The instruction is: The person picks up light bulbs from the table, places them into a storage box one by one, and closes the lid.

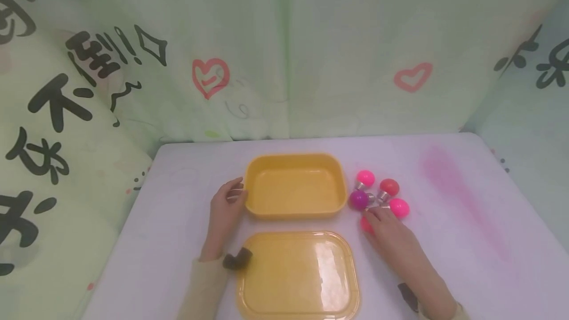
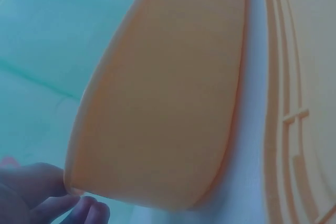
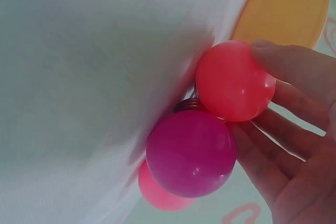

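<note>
A yellow plastic container [image 1: 295,213] stands lidless on the table, its inside bare. At its left end my left hand [image 1: 227,210] holds the rim; the left wrist view shows the fingers [image 2: 34,182] at the corner of the container wall [image 2: 157,103]. My right hand [image 1: 387,231] grips a red light bulb [image 3: 235,81], thumb on the globe and fingers round the far side. Against it lies a purple bulb [image 3: 191,153]. Around that hand lie more bulbs with silvery screw bases: a pink one [image 1: 365,178], an orange-red one [image 1: 389,186] and another pink one [image 1: 399,208].
A yellow lid [image 1: 284,275] lies flat in front of the container, with a strip of table between them. The white table [image 1: 449,241] has a pink stain at the right. Pale green cloth [image 1: 338,63] with hearts and black lettering hangs behind and at both sides.
</note>
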A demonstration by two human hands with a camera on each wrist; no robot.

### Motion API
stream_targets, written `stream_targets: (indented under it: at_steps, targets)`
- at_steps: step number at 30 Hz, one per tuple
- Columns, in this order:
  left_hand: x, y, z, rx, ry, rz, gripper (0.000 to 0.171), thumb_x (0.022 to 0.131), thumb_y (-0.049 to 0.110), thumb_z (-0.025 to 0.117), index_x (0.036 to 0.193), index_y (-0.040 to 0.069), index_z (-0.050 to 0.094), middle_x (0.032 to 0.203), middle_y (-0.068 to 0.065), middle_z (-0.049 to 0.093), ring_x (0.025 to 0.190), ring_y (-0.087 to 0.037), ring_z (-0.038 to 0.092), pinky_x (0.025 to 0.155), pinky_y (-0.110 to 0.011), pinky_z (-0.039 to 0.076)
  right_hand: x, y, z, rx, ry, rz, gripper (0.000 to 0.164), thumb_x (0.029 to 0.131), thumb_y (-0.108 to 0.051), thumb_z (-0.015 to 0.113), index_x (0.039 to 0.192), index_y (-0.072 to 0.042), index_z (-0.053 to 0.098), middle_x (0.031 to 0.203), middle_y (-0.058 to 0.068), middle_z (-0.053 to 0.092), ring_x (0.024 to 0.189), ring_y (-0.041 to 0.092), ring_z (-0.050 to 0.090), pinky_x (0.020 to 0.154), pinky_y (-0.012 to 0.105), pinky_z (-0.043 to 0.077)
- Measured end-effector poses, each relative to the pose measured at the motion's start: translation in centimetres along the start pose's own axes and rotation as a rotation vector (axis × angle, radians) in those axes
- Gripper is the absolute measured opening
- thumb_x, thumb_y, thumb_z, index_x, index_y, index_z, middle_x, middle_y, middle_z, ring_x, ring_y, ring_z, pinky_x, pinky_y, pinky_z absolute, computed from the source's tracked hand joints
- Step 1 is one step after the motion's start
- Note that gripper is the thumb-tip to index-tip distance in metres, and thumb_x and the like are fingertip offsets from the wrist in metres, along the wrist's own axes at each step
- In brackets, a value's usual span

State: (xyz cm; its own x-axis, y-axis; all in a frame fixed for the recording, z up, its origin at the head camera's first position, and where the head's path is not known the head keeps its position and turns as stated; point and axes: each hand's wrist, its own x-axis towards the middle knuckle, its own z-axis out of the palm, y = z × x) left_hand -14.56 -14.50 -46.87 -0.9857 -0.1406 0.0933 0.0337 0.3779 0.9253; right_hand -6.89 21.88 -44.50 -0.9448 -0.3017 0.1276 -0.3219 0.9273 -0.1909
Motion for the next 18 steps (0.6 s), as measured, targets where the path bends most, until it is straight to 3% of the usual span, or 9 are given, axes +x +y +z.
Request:
stream_targets:
  at_steps: [5,13,18]
  targets:
    - [0.08,-0.02,-0.08,-0.033,-0.006,-0.024,0.038,0.093,0.011,0.067,0.130,0.004,0.062,0.117,-0.018,0.066,0.106,-0.032,0.066,0.091,-0.039,0.056,0.04,-0.02,-0.08,-0.001,-0.004,-0.004,0.059,0.076,-0.008,0.084,0.130,-0.002,0.060,0.123,0.016,0.060,0.118,0.034,0.056,0.090,0.048,0.056]
    - [0.25,-0.09,-0.18,-0.088,-0.034,-0.140,0.038,0.094,0.016,0.068,0.131,0.011,0.064,0.122,-0.013,0.066,0.110,-0.026,0.064,0.084,-0.019,0.053,0.04,-0.05,-0.19,-0.012,0.037,-0.042,0.056,0.075,-0.007,0.085,0.126,0.000,0.063,0.119,0.016,0.062,0.115,0.034,0.059,0.089,0.047,0.056]
    - [0.32,-0.28,-0.26,-0.140,-0.051,-0.179,0.038,0.093,0.017,0.069,0.130,0.011,0.064,0.123,-0.013,0.065,0.109,-0.024,0.065,0.080,-0.016,0.052,0.14,-0.02,-0.23,-0.003,0.060,-0.053,0.056,0.074,-0.007,0.086,0.125,0.000,0.064,0.118,0.016,0.063,0.114,0.034,0.060,0.088,0.047,0.057]
